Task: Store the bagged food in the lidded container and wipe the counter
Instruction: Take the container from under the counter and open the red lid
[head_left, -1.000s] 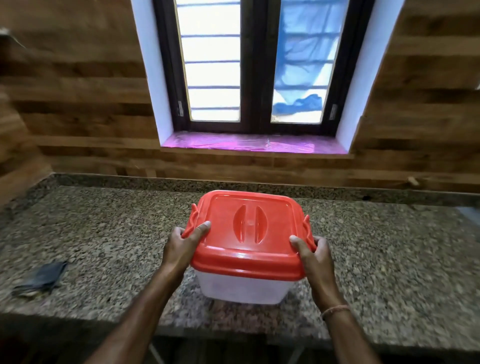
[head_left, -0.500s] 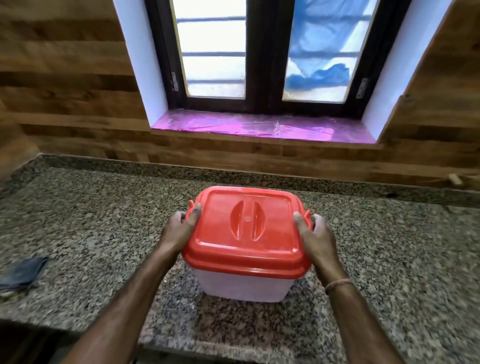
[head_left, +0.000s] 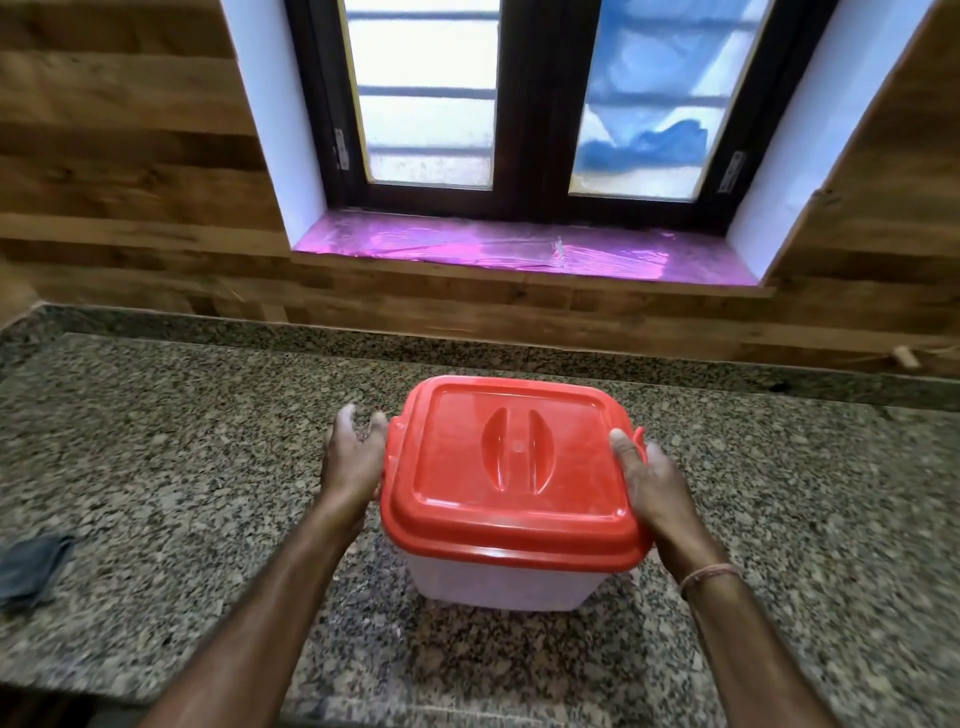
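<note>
Here our right hand (head_left: 655, 493) clasps the side of the red lid (head_left: 511, 470), thumb on top, while our left hand (head_left: 353, 460) is spread open beside the opposite edge, barely touching. The container (head_left: 501, 582) stands lidded mid-surface (head_left: 182, 457) (contents hidden by cloudy walls). We should press both sides evenly until seated, then fetch the dark cloth (head_left: 31, 569) lying well apart, at left.

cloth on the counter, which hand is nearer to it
Left. The left hand is at the lid's left edge, on the same side as the cloth but well apart from it. The right hand is at the lid's right edge, farther away.
</note>
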